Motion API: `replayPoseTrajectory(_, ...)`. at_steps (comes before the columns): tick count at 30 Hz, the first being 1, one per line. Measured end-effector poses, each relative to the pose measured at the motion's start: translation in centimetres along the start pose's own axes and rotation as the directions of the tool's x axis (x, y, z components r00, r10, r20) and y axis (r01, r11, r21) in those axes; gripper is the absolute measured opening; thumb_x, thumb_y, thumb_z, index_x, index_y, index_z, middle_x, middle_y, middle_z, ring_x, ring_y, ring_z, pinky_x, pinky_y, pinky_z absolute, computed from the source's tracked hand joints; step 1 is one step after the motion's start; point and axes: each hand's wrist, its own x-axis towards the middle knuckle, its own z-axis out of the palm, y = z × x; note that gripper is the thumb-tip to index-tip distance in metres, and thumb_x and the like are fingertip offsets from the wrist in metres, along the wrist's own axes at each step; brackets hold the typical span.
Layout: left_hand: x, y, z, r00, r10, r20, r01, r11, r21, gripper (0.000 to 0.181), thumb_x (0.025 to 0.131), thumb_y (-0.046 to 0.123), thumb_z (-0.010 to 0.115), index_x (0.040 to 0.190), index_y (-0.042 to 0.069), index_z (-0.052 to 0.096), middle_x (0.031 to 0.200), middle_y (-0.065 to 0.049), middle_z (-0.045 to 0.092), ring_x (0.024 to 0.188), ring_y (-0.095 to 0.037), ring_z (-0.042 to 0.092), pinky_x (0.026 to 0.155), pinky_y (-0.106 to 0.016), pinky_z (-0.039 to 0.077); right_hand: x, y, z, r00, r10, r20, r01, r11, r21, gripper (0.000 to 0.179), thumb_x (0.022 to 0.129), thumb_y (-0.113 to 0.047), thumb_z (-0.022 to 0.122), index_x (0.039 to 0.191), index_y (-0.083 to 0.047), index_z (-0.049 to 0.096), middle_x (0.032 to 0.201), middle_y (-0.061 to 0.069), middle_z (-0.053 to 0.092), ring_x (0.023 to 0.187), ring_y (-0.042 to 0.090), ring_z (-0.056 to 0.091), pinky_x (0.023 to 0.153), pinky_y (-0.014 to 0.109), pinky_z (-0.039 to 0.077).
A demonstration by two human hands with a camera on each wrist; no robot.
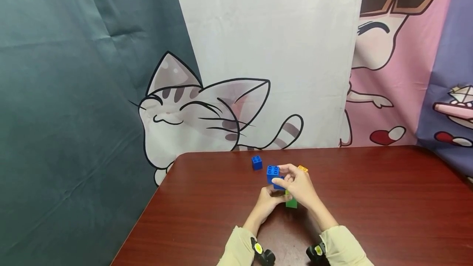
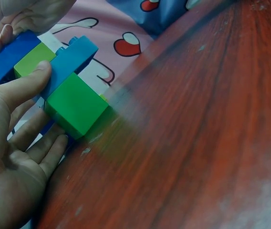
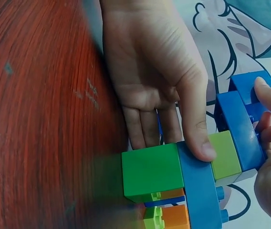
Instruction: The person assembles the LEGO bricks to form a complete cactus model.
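My left hand (image 1: 267,202) grips a stack of toy building bricks from the side, its thumb on the blue-teal brick (image 2: 73,64) and lime brick (image 2: 34,59). A green brick (image 2: 78,105) forms the stack's lower end, close over the table. Beyond the lime one lies a long blue brick (image 3: 240,131). My right hand (image 1: 300,186) pinches a blue brick (image 1: 272,171) at the stack's upper end, thumb on its face in the right wrist view. An orange brick (image 3: 176,217) and a small lime piece (image 3: 153,217) show beside the green brick, under the blue-teal one.
A loose blue brick (image 1: 256,162) stands near the back edge of the brown table (image 1: 369,204). Behind my right hand peeks a yellow-orange brick (image 1: 303,168). A printed cloth (image 1: 258,32) with cartoon figures hangs behind the table.
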Motion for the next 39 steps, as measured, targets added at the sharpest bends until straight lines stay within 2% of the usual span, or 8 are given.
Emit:
replayPoseTrajectory(9, -0.1, 0.1, 0.4, 1.0, 0.017, 0.014, -0.016, 0.999, -0.047, 0.032, 0.083, 0.011, 0.075, 0.113, 0.003, 0.07, 0.109, -0.018, 0.073, 0.093, -0.008, 0.067, 0.081, -0.022, 0.054, -0.3, 0.1, -0.4, 1.0, -0.024, 0.016, 0.025, 1.0, -0.01, 0.041, 0.08, -0.013, 0.079, 0.117, -0.004, 0.064, 0.077, 0.006, 0.058, 0.064, 0.006, 0.049, 0.058, 0.019, 0.045)
replayPoseTrajectory(16, 0.1, 0.3, 0.6, 0.999, 0.026, 0.039, -0.023, 0.996, -0.086, 0.031, 0.082, 0.007, 0.075, 0.112, -0.002, 0.07, 0.106, -0.014, 0.074, 0.09, -0.005, 0.067, 0.08, -0.019, 0.054, -0.4, 0.3, -1.0, 0.991, -0.122, 0.063, 0.119, 0.992, 0.05, 0.056, 0.08, -0.002, 0.077, 0.129, -0.001, 0.048, 0.114, 0.019, 0.061, 0.067, 0.005, 0.05, 0.055, 0.021, 0.045)
replayPoseTrajectory(19, 0.2, 0.4, 0.6, 0.999, 0.02, 0.047, -0.016, 0.995, -0.094, 0.032, 0.083, 0.008, 0.075, 0.113, -0.001, 0.07, 0.106, -0.011, 0.074, 0.09, -0.004, 0.067, 0.08, -0.019, 0.053, -0.4, 0.4, -1.3, 0.985, -0.151, 0.082, 0.146, 0.987, 0.064, 0.059, 0.08, -0.001, 0.076, 0.131, -0.001, 0.046, 0.117, 0.021, 0.059, 0.067, 0.004, 0.051, 0.056, 0.021, 0.045)
replayPoseTrajectory(22, 0.2, 0.4, 0.3, 0.998, 0.025, 0.057, -0.022, 0.998, -0.067, 0.033, 0.084, 0.01, 0.075, 0.115, 0.001, 0.069, 0.11, -0.013, 0.073, 0.094, -0.007, 0.068, 0.082, -0.02, 0.054, -0.3, 0.4, -1.5, 0.983, -0.159, 0.09, 0.15, 0.984, 0.101, 0.059, 0.08, 0.0, 0.075, 0.131, -0.001, 0.046, 0.118, 0.022, 0.058, 0.07, 0.003, 0.053, 0.062, 0.019, 0.047)
replayPoseTrajectory(28, -0.2, -0.1, -0.7, 0.995, 0.054, 0.08, -0.06, 0.995, 0.074, 0.037, 0.083, 0.007, 0.075, 0.119, 0.004, 0.067, 0.113, -0.018, 0.072, 0.103, -0.02, 0.07, 0.087, -0.022, 0.055, -0.2, 0.7, -1.1, 0.976, -0.189, 0.109, 0.16, 0.961, 0.227, 0.062, 0.082, -0.001, 0.074, 0.135, 0.003, 0.042, 0.123, 0.027, 0.056, 0.082, 0.002, 0.058, 0.074, 0.014, 0.051)
replayPoseTrajectory(32, -0.4, -0.4, -0.8, 0.994, 0.054, 0.091, -0.06, 0.996, 0.067, 0.039, 0.082, 0.004, 0.074, 0.12, 0.002, 0.066, 0.112, -0.021, 0.071, 0.106, -0.027, 0.069, 0.088, -0.023, 0.055, -0.3, 0.8, -0.8, 0.974, -0.202, 0.106, 0.17, 0.951, 0.258, 0.061, 0.081, 0.001, 0.074, 0.134, 0.004, 0.045, 0.12, 0.027, 0.057, 0.085, 0.004, 0.058, 0.077, 0.013, 0.051)
replayPoseTrajectory(36, -0.5, -0.4, -0.7, 0.997, 0.057, 0.06, -0.062, 0.996, 0.07, 0.041, 0.081, 0.004, 0.076, 0.12, 0.001, 0.065, 0.11, -0.022, 0.07, 0.104, -0.03, 0.069, 0.088, -0.026, 0.056, -0.4, 0.9, -0.9, 0.968, -0.231, 0.097, 0.198, 0.943, 0.267, 0.057, 0.082, 0.001, 0.074, 0.132, 0.007, 0.048, 0.117, 0.028, 0.058, 0.089, 0.003, 0.059, 0.081, 0.011, 0.05)
replayPoseTrajectory(39, -0.4, -0.4, -0.5, 0.998, 0.048, 0.039, -0.051, 0.995, 0.086, 0.039, 0.08, 0.006, 0.077, 0.117, 0.002, 0.067, 0.108, -0.021, 0.072, 0.1, -0.025, 0.071, 0.086, -0.025, 0.056, -0.3, 1.1, -1.3, 0.965, -0.253, 0.071, 0.223, 0.932, 0.285, 0.053, 0.084, 0.001, 0.072, 0.131, 0.007, 0.05, 0.114, 0.027, 0.06, 0.093, 0.003, 0.061, 0.084, 0.009, 0.05)
